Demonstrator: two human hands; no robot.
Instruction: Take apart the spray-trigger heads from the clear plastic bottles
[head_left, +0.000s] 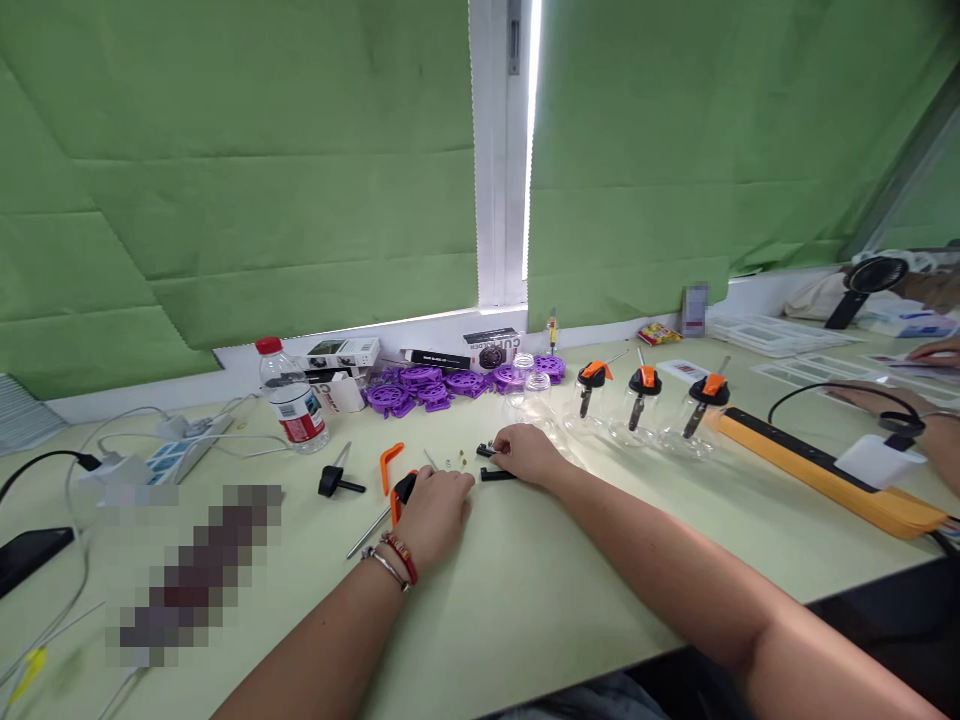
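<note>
My left hand (435,510) rests on the table with its fingers lowered beside a black plastic cap (406,487). An orange lever piece (395,508) shows partly from behind that hand, and a metal rod (369,532) lies to its left. My right hand (531,455) has its fingertips closed at a small black part (485,450). Just below those fingers lies a black bar-shaped piece (498,475). Between the hands are several tiny fittings (462,459), too small to name. Left of them lie another orange lever (390,466) and a black cap with a metal rod (332,481).
Clear jars with black and orange tops (636,425) stand at the right, near a yellow power strip (825,470). Purple plastic parts (420,388) are heaped behind. A water bottle (294,395) stands back left. Another person's hand (870,397) is at the far right.
</note>
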